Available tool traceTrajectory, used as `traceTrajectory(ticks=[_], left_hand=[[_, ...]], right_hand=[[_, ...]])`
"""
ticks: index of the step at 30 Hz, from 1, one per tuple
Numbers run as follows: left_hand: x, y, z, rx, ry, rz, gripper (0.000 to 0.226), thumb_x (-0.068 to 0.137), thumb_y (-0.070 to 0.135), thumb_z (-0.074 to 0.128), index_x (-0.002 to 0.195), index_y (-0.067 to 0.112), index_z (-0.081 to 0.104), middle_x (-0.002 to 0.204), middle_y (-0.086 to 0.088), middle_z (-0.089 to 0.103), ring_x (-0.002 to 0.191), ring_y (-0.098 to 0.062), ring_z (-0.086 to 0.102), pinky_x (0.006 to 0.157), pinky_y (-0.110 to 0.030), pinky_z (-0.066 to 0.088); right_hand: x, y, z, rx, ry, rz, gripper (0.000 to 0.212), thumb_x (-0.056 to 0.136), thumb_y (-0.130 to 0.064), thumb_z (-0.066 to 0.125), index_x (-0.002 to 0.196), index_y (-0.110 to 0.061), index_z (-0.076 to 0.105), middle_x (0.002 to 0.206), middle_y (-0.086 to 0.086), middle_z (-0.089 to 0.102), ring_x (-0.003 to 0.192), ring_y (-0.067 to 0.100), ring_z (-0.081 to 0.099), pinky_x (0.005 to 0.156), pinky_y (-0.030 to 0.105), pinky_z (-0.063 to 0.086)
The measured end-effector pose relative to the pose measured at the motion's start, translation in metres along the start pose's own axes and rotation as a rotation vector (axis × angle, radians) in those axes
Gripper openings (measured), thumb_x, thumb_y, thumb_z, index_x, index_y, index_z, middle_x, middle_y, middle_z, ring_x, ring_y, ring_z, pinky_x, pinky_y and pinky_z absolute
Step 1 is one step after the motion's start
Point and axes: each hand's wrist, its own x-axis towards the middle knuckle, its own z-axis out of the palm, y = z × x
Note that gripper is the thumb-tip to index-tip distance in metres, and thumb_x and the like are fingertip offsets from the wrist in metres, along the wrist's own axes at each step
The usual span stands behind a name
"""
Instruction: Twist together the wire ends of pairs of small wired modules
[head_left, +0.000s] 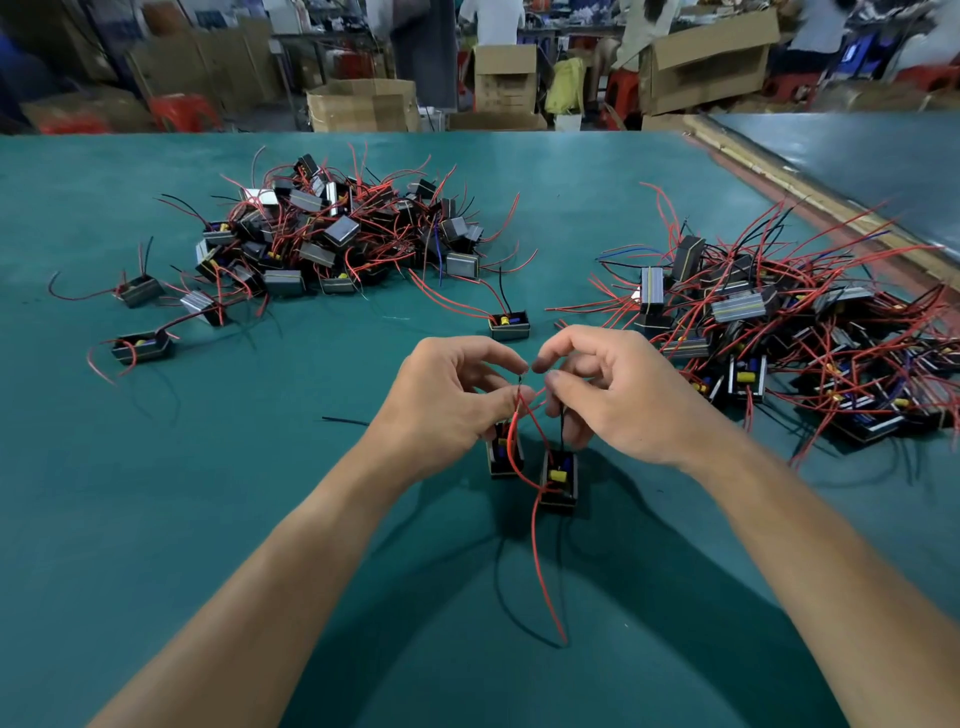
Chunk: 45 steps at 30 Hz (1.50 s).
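Over the near middle of the green bench (208, 519), my left hand (447, 395) pinches the wire ends (522, 376) above the left module (504, 457) and right module (558, 480), my right hand (613, 395) curls round a black wire (563, 418), and I judge a firm pinch with even rolling twists them tightest.

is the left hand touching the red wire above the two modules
Touching. The head view shows the left hand pinching the red wire between thumb and forefinger, just above the left module.
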Motion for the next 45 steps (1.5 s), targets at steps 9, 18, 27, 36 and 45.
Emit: traceTrajectory(ticks=[9, 18, 27, 36, 45], left_hand=[[-0.0002, -0.0005, 0.0006, -0.011, -0.013, 0.015, 0.01, 0.083, 0.008, 0.076, 0.078, 0.011, 0.069, 0.065, -0.013, 0.069, 0.053, -0.018, 0.052, 0.05, -0.026, 0.044], [-0.0019, 0.0007, 0.0017, -0.069, -0.01, 0.027, 0.008, 0.084, 0.007, 0.075, 0.078, 0.012, 0.074, 0.069, -0.01, 0.072, 0.052, -0.016, 0.056, 0.046, -0.02, 0.046], [-0.0023, 0.0021, 0.0018, -0.021, -0.004, 0.013, 0.008, 0.087, 0.003, 0.071, 0.081, 0.008, 0.074, 0.068, -0.009, 0.072, 0.054, -0.014, 0.056, 0.048, -0.021, 0.047], [-0.0023, 0.0042, 0.0006, -0.057, 0.007, -0.002, 0.007, 0.083, 0.006, 0.075, 0.078, 0.009, 0.073, 0.061, -0.002, 0.068, 0.043, -0.01, 0.05, 0.043, -0.019, 0.044], [-0.0019, 0.0036, 0.0005, -0.066, 0.011, -0.002, 0.001, 0.085, 0.006, 0.074, 0.084, 0.006, 0.073, 0.066, -0.013, 0.069, 0.048, -0.015, 0.051, 0.045, -0.02, 0.044]], right_hand=[[-0.0024, -0.0075, 0.0019, 0.047, -0.05, -0.003, 0.017, 0.098, -0.005, 0.054, 0.083, -0.009, 0.061, 0.063, 0.003, 0.061, 0.048, 0.022, 0.063, 0.048, 0.035, 0.057], [-0.0025, -0.0079, -0.0021, 0.063, -0.049, -0.033, 0.016, 0.094, -0.007, 0.06, 0.081, -0.013, 0.067, 0.059, -0.001, 0.06, 0.049, 0.017, 0.057, 0.051, 0.035, 0.053], [-0.0032, -0.0034, -0.0018, 0.107, -0.077, -0.054, 0.012, 0.086, -0.013, 0.075, 0.082, -0.021, 0.068, 0.07, -0.003, 0.073, 0.053, 0.003, 0.062, 0.05, 0.015, 0.046], [-0.0025, -0.0042, -0.0049, 0.144, -0.071, -0.003, 0.011, 0.094, -0.005, 0.063, 0.087, -0.011, 0.069, 0.062, -0.004, 0.062, 0.049, 0.017, 0.06, 0.047, 0.028, 0.052], [-0.002, -0.008, -0.0031, 0.135, -0.068, 0.056, 0.018, 0.097, -0.009, 0.058, 0.082, -0.01, 0.068, 0.06, -0.001, 0.062, 0.044, 0.015, 0.055, 0.043, 0.025, 0.048]])
